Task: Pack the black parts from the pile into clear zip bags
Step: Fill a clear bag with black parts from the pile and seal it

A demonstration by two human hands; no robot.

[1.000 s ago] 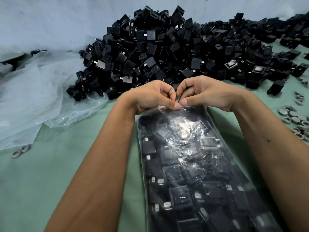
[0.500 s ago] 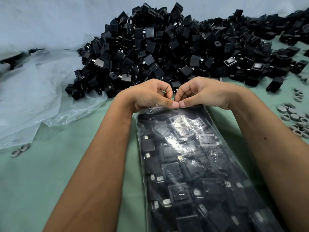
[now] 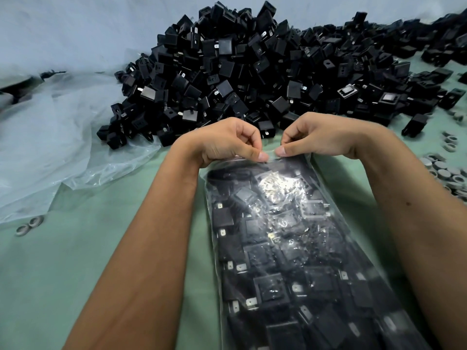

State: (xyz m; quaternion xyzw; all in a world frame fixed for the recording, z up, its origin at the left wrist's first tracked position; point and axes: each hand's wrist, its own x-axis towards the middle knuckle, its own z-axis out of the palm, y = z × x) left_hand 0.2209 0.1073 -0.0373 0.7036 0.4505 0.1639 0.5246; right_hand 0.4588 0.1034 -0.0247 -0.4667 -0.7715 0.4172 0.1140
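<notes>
A clear zip bag (image 3: 290, 248) full of black parts lies lengthwise on the green table between my forearms. My left hand (image 3: 227, 142) pinches the bag's top edge between thumb and curled fingers. My right hand (image 3: 321, 135) pinches the same edge just to the right, a small gap between the two thumbs. Behind the hands rises the big pile of black parts (image 3: 252, 72), square plastic housings with small metal tabs.
Crumpled clear plastic sheeting (image 3: 50, 147) covers the table's left side. Several grey rings (image 3: 447, 173) lie at the right edge, two more grey rings (image 3: 29, 226) at the left. Black parts trail off to the far right. A pale wall stands behind the pile.
My two thumbs, touching at the middle of the bag's top edge before, have drawn slightly apart along it. The bag stays in place.
</notes>
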